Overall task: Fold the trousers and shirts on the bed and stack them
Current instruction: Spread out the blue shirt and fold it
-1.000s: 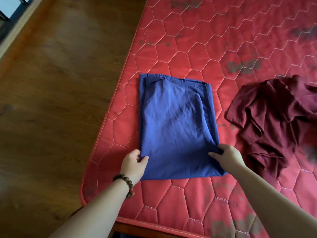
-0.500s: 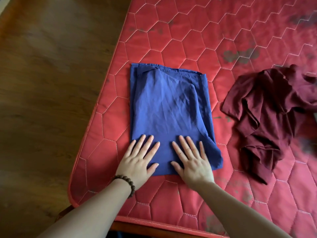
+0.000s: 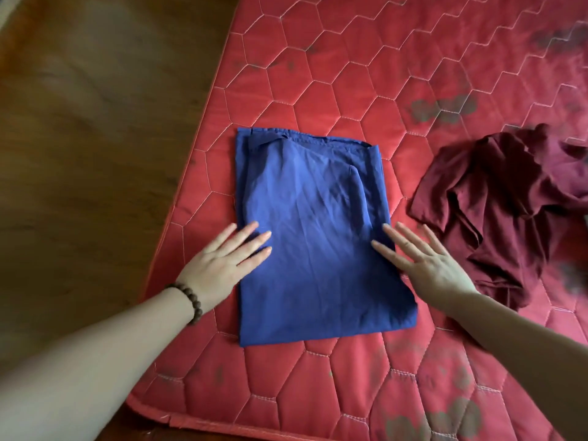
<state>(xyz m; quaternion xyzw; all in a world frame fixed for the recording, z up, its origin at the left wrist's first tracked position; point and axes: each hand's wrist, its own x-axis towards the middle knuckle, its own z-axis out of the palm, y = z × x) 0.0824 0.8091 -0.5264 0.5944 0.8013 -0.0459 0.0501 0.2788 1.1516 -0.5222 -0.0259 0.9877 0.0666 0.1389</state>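
Pressing both flat, empty hands, left hand [image 3: 219, 265] and right hand [image 3: 426, 262], along the folded blue cotton trousers [image 3: 315, 237] on the red quilted mattress [image 3: 350, 74], probably smoothing creases, crumpled maroon shirt [image 3: 496, 198] waiting nearby.

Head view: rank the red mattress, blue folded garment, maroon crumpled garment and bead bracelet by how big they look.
1. Red mattress
2. Blue folded garment
3. Maroon crumpled garment, partly cut off at the frame edge, so unsure
4. Bead bracelet
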